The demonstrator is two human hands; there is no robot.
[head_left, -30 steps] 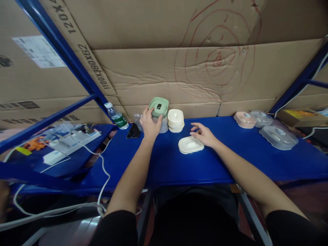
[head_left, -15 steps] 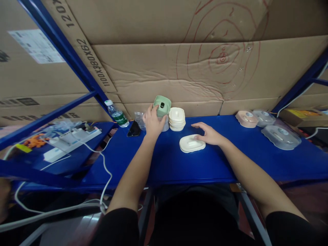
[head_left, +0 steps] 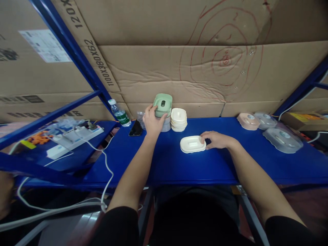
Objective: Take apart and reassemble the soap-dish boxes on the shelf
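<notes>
My left hand is closed round the near side of a green plastic lid, thumb to the right and fingers to the left. The lid has a dark slot in its middle and sits on a stack of greyish translucent lids, partly hidden by the hand. My right hand grips the right end of a cream oblong lid, which lies flat on the blue table. Just right of the green lid stands a stack of cream lids.
A water bottle and a black phone are at the back left. A pink lid and two clear lids lie at the right. Beyond a blue post are power strips with white cables. Cardboard walls the back.
My right hand has come down onto the right end of the cream lid and closed on it. My left hand stays on the green lid, which has settled slightly. The view has shifted a little.
</notes>
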